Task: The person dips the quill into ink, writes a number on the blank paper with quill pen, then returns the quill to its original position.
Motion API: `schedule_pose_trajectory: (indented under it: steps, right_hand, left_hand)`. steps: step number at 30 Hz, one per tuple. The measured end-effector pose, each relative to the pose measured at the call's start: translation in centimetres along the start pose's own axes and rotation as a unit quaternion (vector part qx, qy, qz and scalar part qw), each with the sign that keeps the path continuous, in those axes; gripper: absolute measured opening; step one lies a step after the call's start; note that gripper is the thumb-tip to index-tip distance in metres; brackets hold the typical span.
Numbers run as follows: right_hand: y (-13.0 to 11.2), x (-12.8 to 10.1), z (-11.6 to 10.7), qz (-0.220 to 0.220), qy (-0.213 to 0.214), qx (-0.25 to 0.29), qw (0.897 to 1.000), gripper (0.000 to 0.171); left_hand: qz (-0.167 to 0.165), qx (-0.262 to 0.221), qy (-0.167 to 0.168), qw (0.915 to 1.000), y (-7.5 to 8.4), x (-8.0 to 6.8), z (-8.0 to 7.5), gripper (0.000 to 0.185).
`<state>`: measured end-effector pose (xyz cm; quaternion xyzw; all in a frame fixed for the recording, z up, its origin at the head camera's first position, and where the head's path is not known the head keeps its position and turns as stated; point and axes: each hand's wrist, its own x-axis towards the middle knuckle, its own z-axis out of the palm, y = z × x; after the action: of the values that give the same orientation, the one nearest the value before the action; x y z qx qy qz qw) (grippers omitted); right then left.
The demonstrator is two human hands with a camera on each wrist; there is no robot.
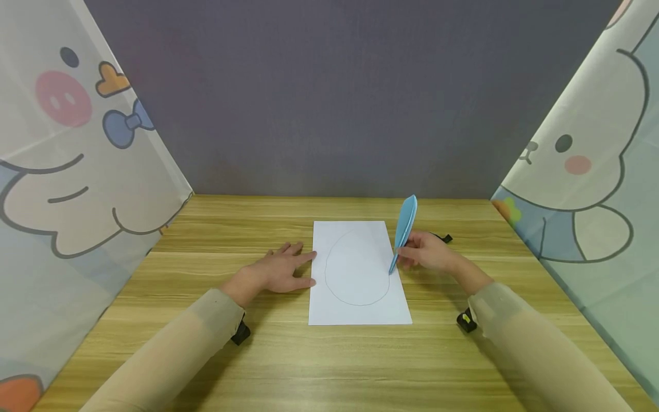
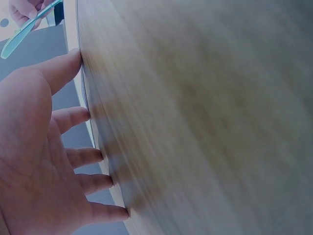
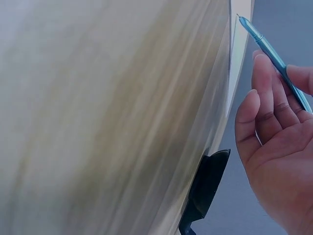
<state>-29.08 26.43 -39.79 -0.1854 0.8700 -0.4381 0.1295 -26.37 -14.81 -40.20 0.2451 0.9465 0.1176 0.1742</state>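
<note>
My right hand (image 1: 424, 252) pinches a light-blue feather-shaped pen (image 1: 405, 222) low on its shaft, with thumb and fingers around it in the right wrist view. The pen leans slightly, feather end up, its tip at the right side of a thin oval line drawn on a white sheet of paper (image 1: 357, 315). My left hand (image 1: 280, 269) lies palm down with fingers spread at the sheet's left edge, thumb and forefinger reaching its border. In the left wrist view, the left fingertips (image 2: 117, 213) press on the tabletop.
The sheet lies on a wood-grain table (image 1: 329, 366). A small black object (image 1: 447, 238) shows just behind my right hand. A dark grey panel (image 1: 340, 97) stands at the back, with cartoon-printed cloths (image 1: 67, 154) along both sides. Black devices (image 1: 467, 320) sit under both wrists.
</note>
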Motion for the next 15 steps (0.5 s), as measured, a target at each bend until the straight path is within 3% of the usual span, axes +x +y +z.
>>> schedule_pose_trajectory:
  steps: [15]
  right_hand:
    - [-0.1,1.1,-0.1,0.012,0.014,-0.027,0.999,0.024]
  left_hand:
    - [0.000,0.001,-0.004,1.0000,0.1,0.0,-0.1,0.081]
